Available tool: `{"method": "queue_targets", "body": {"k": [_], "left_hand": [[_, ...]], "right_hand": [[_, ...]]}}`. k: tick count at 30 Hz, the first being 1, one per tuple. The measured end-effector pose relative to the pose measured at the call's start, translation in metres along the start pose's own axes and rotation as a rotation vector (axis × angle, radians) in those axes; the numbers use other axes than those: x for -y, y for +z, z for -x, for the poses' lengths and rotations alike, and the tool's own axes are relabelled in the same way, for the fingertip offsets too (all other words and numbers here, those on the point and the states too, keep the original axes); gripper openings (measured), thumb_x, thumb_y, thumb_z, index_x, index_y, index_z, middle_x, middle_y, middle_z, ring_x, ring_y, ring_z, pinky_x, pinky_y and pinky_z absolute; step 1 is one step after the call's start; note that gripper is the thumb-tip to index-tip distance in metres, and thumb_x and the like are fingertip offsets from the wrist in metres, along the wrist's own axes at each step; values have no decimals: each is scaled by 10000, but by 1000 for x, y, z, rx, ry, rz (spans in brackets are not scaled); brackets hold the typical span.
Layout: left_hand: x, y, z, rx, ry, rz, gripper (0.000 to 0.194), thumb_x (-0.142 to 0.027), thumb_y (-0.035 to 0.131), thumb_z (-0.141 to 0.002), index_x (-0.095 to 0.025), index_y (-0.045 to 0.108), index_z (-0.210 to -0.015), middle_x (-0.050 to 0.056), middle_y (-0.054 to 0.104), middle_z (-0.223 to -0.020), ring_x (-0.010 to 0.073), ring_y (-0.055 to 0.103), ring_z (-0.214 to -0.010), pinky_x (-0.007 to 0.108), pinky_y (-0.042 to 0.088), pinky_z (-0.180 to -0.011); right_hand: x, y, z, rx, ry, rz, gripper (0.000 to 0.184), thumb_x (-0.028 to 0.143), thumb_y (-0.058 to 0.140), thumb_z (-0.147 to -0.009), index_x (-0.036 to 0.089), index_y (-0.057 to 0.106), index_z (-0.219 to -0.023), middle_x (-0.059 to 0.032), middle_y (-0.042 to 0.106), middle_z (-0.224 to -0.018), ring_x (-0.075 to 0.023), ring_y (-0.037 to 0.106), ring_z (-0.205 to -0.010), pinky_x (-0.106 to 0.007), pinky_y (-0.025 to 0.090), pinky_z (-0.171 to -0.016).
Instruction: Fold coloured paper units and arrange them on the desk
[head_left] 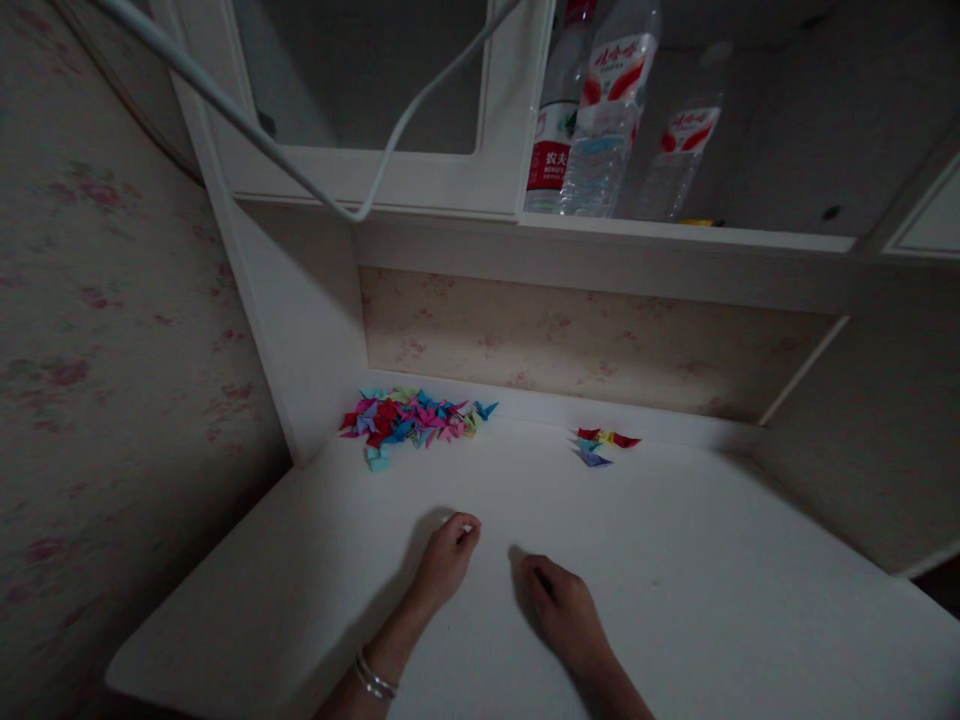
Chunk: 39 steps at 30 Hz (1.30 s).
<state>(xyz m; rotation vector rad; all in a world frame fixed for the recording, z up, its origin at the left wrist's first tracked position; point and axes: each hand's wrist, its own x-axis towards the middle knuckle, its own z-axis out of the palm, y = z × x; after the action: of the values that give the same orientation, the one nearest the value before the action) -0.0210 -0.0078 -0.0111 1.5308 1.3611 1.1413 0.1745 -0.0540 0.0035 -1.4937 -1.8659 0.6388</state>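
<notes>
My left hand [448, 555] rests on the white table [675, 560] with its fingers curled in a loose fist; nothing shows in it. To its right lies my right hand [559, 605], also closed loosely, and I see no object in its fingers. The two hands are apart. Beyond my left hand, at the back left, is a heap of folded paper cranes [416, 418] in pink, red, blue and green. A light-blue folded paper piece [377, 458] sits at the heap's front edge. Farther right is a small group of folded paper cranes [596, 445] in red, yellow, teal and purple.
A white cabinet [375, 185] overhangs the back of the table. Plastic bottles [611, 110] stand on its open shelf. A pale cable [247, 125] hangs across the upper left. Flowered wallpaper [97, 380] covers the left wall, and a side panel [862, 430] borders the right.
</notes>
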Motion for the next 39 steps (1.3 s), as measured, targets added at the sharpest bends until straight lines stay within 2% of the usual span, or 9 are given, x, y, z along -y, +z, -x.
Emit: {"method": "queue_targets", "body": {"k": [7, 13, 21, 25, 32, 39], "left_hand": [[3, 3, -1, -18, -8, 2, 241, -370, 487, -804, -187, 637, -851, -1, 621, -698, 156, 545, -632, 241, 399, -592], [2, 3, -1, -23, -17, 23, 226, -344, 477, -806, -184, 624, -866, -4, 600, -701, 152, 529, -638, 234, 381, -581], [3, 2, -2, 1, -48, 10, 207, -249, 474, -773, -181, 615, -907, -55, 451, -568, 121, 427, -525, 218, 317, -514], [5, 3, -1, -1, -38, 10, 214, -261, 469, -787, -181, 605, -932, -72, 387, -548, 114, 400, -502, 216, 293, -494], [2, 2, -1, -18, -16, 11, 202, -291, 473, -804, -186, 602, -919, -71, 398, -562, 119, 409, -518, 219, 294, -501], [0, 1, -1, -8, -8, -6, 202, -298, 466, -809, -187, 602, -908, -45, 495, -617, 126, 449, -555, 221, 332, -529]], "right_hand": [[-6, 2, 0, -4, -8, -32, 354, 431, 395, -906, 214, 667, -843, -32, 714, -763, -176, 643, -670, -223, 460, -643], [-6, 1, -2, 14, -6, -42, 340, 420, 403, -905, 219, 671, -845, -29, 714, -780, -175, 643, -690, -219, 464, -658], [-6, -1, -1, 38, 0, -12, 381, 446, 381, -894, 217, 685, -907, -63, 725, -861, -206, 660, -762, -253, 475, -714], [-7, 0, -1, 51, 13, -13, 398, 467, 377, -891, 221, 689, -912, -61, 728, -856, -203, 658, -735, -253, 478, -712], [-4, -1, -1, 42, 7, -12, 348, 412, 384, -898, 214, 670, -888, -45, 718, -823, -186, 644, -714, -238, 462, -685], [-2, -2, 0, 41, 7, 9, 322, 366, 379, -903, 209, 659, -877, -39, 708, -808, -183, 639, -714, -236, 446, -669]]}}
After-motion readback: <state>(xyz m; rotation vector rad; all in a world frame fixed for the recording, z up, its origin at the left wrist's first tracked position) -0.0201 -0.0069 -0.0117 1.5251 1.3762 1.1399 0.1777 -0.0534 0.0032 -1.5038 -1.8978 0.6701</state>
